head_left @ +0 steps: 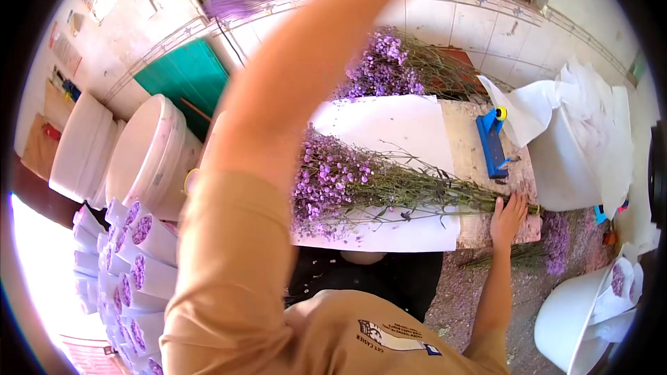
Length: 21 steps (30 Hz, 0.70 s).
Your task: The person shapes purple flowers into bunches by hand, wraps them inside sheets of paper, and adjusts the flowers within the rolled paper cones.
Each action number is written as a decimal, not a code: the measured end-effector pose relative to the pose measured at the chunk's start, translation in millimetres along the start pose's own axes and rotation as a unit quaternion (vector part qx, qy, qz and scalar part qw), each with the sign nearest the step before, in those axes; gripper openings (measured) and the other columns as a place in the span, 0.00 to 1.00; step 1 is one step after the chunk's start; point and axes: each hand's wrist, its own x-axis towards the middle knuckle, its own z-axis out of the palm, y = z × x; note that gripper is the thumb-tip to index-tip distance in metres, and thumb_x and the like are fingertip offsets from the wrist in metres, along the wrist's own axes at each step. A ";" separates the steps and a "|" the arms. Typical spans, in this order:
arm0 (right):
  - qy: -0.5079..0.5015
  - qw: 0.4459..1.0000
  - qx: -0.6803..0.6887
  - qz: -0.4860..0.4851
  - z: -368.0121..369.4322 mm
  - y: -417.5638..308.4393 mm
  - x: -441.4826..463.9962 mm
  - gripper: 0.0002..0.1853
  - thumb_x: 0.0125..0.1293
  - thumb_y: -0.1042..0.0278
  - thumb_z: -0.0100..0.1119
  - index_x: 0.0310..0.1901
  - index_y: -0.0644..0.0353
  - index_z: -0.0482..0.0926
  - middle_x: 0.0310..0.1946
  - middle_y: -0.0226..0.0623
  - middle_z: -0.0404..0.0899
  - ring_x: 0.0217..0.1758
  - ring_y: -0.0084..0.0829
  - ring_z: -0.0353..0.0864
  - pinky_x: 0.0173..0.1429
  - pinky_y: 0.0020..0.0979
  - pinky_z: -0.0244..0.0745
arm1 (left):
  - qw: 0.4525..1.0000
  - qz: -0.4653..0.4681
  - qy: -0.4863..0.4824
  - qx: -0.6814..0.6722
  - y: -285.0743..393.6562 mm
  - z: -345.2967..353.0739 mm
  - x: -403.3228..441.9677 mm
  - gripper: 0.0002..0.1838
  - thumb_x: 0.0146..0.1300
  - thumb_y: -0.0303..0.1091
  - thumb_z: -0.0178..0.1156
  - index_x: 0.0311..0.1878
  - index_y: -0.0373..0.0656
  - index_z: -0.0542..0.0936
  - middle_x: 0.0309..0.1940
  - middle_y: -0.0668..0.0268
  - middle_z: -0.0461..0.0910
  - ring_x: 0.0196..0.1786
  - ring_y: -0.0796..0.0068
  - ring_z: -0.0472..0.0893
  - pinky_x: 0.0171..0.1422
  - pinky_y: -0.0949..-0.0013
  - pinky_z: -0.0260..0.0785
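I see one hand of mine on one flower bunch. I count one tape holder, one green board.

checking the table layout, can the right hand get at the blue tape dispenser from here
Probably yes: the tape dispenser sits close beyond the right hand with nothing bulky between, though the hand would likely have to leave the stems it rests on.

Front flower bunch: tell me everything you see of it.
The front flower bunch looks loose, small purple blooms toward the picture's left, thin green stems running right. It lies flat across white paper and the speckled tabletop's bare end. The right hand rests on it near the stem ends; its grip is unclear. The raised left arm may hide some blooms.
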 end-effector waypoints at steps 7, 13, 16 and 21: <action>-0.016 1.000 0.018 0.000 -1.3 3.0 0.1 0.37 0.84 0.40 0.39 0.73 0.70 0.67 0.77 0.52 0.65 0.85 0.52 0.53 0.86 0.55 0.42 | 0.605 0.174 -0.448 -0.634 212.6 -170.0 -181.8 0.21 0.65 0.41 0.66 0.56 0.37 0.84 0.49 0.46 0.86 0.53 0.46 0.85 0.57 0.47 0.76; -0.067 0.993 0.094 0.031 -51.5 -11.8 21.7 0.39 0.82 0.41 0.48 0.77 0.70 0.65 0.78 0.54 0.65 0.81 0.52 0.63 0.85 0.49 0.50 | 0.242 -0.311 -0.503 -0.769 149.4 -284.8 -399.3 0.29 0.72 0.39 0.68 0.70 0.34 0.75 0.52 0.58 0.88 0.54 0.68 0.86 0.61 0.63 0.78; -0.006 0.957 0.289 -0.010 -104.0 -94.5 49.0 0.35 0.82 0.45 0.51 0.75 0.72 0.67 0.75 0.53 0.70 0.78 0.45 0.69 0.81 0.44 0.60 | 0.245 -0.561 -0.398 -0.683 139.0 -331.3 -485.0 0.24 0.75 0.35 0.66 0.67 0.32 0.77 0.52 0.57 0.87 0.57 0.73 0.84 0.65 0.66 0.76; -0.171 0.825 0.526 -0.115 -170.3 -344.2 69.2 0.36 0.81 0.43 0.51 0.69 0.75 0.74 0.67 0.52 0.79 0.72 0.40 0.76 0.79 0.39 0.64 | 0.050 -0.733 -0.219 -0.642 115.5 -361.5 -540.3 0.37 0.73 0.39 0.69 0.76 0.28 0.65 0.61 0.50 0.82 0.62 0.60 0.82 0.67 0.59 0.76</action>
